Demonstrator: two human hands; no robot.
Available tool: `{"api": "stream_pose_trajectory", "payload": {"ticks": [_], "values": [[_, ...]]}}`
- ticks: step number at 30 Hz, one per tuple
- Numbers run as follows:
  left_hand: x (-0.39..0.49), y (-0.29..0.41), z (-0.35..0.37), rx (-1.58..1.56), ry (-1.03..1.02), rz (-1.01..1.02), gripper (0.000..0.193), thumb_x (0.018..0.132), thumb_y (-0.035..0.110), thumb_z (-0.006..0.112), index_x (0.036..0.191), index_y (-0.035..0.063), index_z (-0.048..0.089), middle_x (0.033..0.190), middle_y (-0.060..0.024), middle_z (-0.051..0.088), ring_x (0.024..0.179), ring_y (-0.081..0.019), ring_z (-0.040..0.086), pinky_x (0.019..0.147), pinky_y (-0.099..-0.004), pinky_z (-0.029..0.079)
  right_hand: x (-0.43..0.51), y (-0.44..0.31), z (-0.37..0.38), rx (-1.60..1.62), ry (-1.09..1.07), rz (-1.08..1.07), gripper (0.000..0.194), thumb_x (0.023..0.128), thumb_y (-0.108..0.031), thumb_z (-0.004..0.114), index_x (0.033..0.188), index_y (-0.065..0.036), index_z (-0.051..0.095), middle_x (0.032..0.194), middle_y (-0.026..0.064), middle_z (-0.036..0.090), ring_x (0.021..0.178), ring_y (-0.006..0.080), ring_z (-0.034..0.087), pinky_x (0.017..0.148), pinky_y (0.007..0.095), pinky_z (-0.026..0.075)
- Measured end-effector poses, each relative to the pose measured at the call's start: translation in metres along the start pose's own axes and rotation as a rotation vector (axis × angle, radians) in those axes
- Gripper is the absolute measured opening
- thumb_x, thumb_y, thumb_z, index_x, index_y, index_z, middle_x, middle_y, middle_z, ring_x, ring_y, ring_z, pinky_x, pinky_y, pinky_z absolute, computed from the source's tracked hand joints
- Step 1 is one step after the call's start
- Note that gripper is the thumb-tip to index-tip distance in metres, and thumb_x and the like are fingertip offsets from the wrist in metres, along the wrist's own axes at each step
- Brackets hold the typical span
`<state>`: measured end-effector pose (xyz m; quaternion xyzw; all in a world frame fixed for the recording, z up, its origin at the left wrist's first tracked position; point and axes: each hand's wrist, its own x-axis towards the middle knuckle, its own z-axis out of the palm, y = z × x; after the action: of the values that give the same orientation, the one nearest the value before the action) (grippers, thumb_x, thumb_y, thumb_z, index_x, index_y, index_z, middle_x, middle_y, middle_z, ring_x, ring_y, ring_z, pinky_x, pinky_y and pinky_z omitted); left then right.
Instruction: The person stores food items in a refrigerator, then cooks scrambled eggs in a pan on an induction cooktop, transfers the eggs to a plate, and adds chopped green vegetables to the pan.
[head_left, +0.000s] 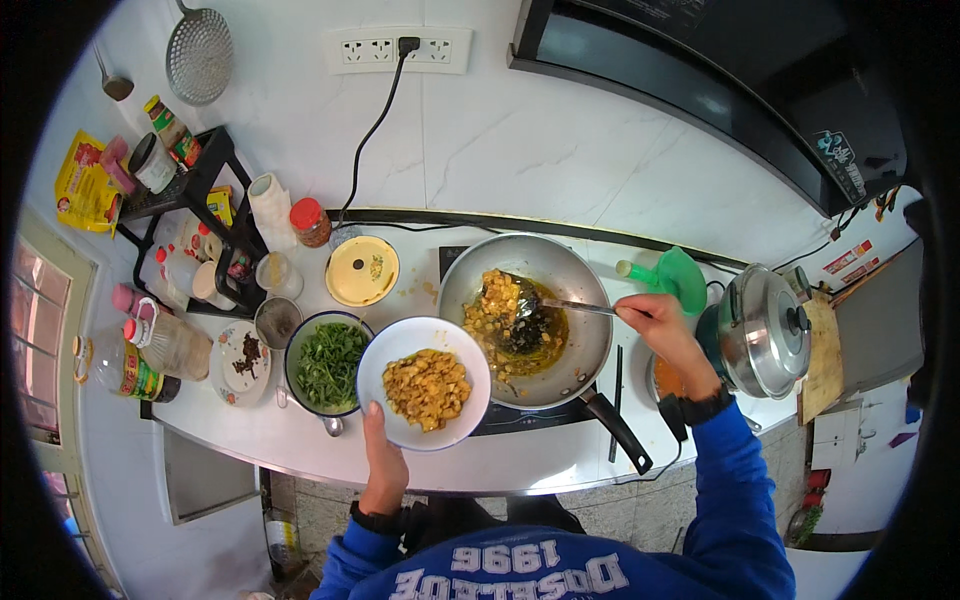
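Note:
My left hand (385, 457) grips the near rim of a white enamel bowl (375, 375) holding yellowish-brown cooked pieces of food (427, 390). This bowl overlaps the left edge of a steel frying pan (585, 337). With my right hand (660, 326) I hold the handle of a metal ladle or spoon (577, 306), whose head rests in the pan. More of the yellow-brown pieces (496, 296), dark bits and oil lie around it. The pan sits on a black induction cooktop (525, 421), its black handle (619, 431) pointing towards me.
Left of the white bowl stand a bowl of chopped greens (330, 364), a plate with dark spices (238, 382) and oil bottles (176, 345). A yellow lid (362, 271) lies behind. Black chopsticks (616, 405), a green funnel (679, 281) and a lidded steel pot (765, 330) are on the right.

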<state>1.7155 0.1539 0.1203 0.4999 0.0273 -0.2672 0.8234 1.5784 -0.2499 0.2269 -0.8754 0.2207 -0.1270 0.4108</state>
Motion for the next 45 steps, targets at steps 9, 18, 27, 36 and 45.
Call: {"api": "stream_pose_trajectory", "payload": {"ticks": [9,18,27,36,45], "values": [[0.014,-0.017,0.039,-0.112,-0.043,-0.054,0.070,0.106,0.052,0.050,0.154,0.0043,0.034,0.150,-0.0119,0.050,0.138,-0.0237,0.050,0.115,-0.0388,0.040,-0.064,-0.124,0.005,-0.827,0.163,-0.654,0.018,0.078,-0.005,0.071,0.095,-0.009,0.073,0.071,0.0053,0.049,0.063,0.0245,0.054,0.053,0.0379,0.045],[0.006,-0.007,-0.024,-0.085,0.088,0.106,0.065,0.108,0.050,0.044,0.154,0.0040,0.038,0.153,-0.0105,0.048,0.140,-0.0250,0.047,0.117,-0.0415,0.035,-0.054,-0.036,-0.021,-0.490,-0.273,0.156,0.022,0.092,-0.022,0.071,0.110,-0.012,0.078,0.088,0.0175,0.075,0.081,0.0337,0.072,0.073,0.0426,0.056],[-0.013,0.006,-0.048,-0.049,0.160,0.132,0.066,0.108,0.052,0.043,0.153,0.0036,0.038,0.152,-0.0113,0.048,0.140,-0.0254,0.046,0.117,-0.0419,0.036,-0.007,0.008,0.022,-0.409,-0.590,0.332,0.023,0.089,-0.024,0.070,0.107,-0.012,0.078,0.093,0.0146,0.076,0.084,0.0335,0.072,0.077,0.0420,0.056],[-0.009,-0.002,-0.049,-0.068,0.119,0.107,0.066,0.109,0.050,0.041,0.155,0.0025,0.037,0.153,-0.0132,0.048,0.141,-0.0273,0.046,0.117,-0.0427,0.036,-0.032,-0.032,0.046,-0.625,-0.341,0.128,0.018,0.092,-0.020,0.064,0.101,-0.014,0.079,0.094,0.0155,0.074,0.092,0.0371,0.070,0.081,0.0489,0.056],[-0.006,-0.001,-0.041,-0.056,0.134,0.094,0.067,0.108,0.050,0.043,0.155,0.0029,0.036,0.153,-0.0136,0.047,0.140,-0.0280,0.047,0.117,-0.0431,0.037,-0.019,-0.010,0.095,-0.317,-0.227,0.133,0.021,0.094,-0.018,0.061,0.105,-0.012,0.077,0.095,0.0180,0.073,0.091,0.0397,0.069,0.081,0.0492,0.055]]}}
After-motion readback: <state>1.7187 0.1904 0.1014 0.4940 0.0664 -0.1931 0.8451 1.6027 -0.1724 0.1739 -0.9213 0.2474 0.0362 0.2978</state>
